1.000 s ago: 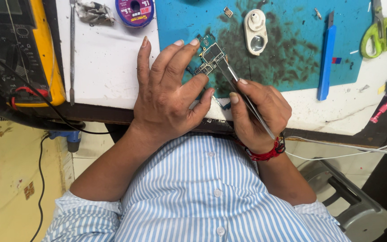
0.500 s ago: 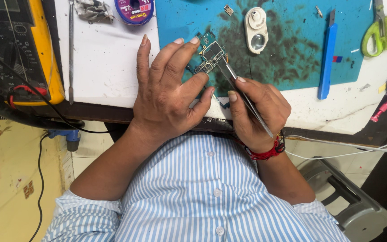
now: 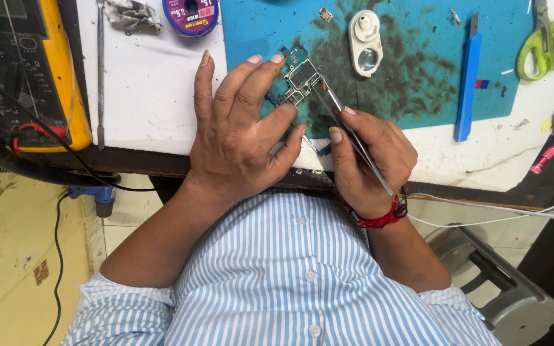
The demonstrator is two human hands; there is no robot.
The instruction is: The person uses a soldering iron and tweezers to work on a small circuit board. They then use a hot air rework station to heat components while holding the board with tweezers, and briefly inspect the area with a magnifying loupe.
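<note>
A small green circuit board (image 3: 297, 78) lies on the stained teal work mat (image 3: 418, 77), near the desk's front edge; its lower left part is hidden under the fingertips of the left hand (image 3: 242, 138), whose fingers are spread and pressed flat on the board and mat. The right hand (image 3: 370, 160) pinches one pair of metal tweezers (image 3: 347, 125) between thumb and forefinger, their tips resting on the board's right side; whether the tips grip any part is too small to tell. One white round-lensed magnifier (image 3: 365, 43) lies just beyond the board, and one blue-handled blade (image 3: 466, 80) farther right. One pair of green-handled scissors (image 3: 545, 38) is cut off by the top edge, as is one purple solder spool (image 3: 190, 14). One yellow multimeter (image 3: 24, 77) stands at the left, partly cropped, beside one thin metal pick (image 3: 100, 70).
</note>
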